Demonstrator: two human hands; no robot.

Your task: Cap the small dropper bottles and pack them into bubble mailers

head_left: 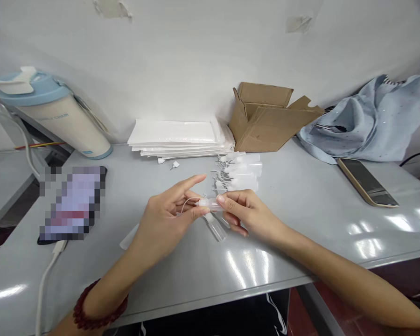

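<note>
Between my two hands is a small translucent squeeze bottle [212, 203], held level above the table. My right hand [247, 210] pinches its body between thumb and fingers. At the other end, my left hand [173, 210] closes its thumb and fingers on the white cap end, with the index finger stretched out. A thin, pale curved tip [186, 201] shows at that end, near the left fingers. Just below lies another clear bottle [216, 227], and one more is partly hidden by the right fingers. A further translucent piece [129, 237] sits beside my left wrist.
Several similar bottles [243, 170] lie piled behind my hands. Small white caps [175, 164] rest near a stack of white envelopes [175, 133]. An open cardboard box [269, 123], blue bag [371, 123], phone [367, 182], charging phone [72, 205] and tumbler [63, 116] surround them.
</note>
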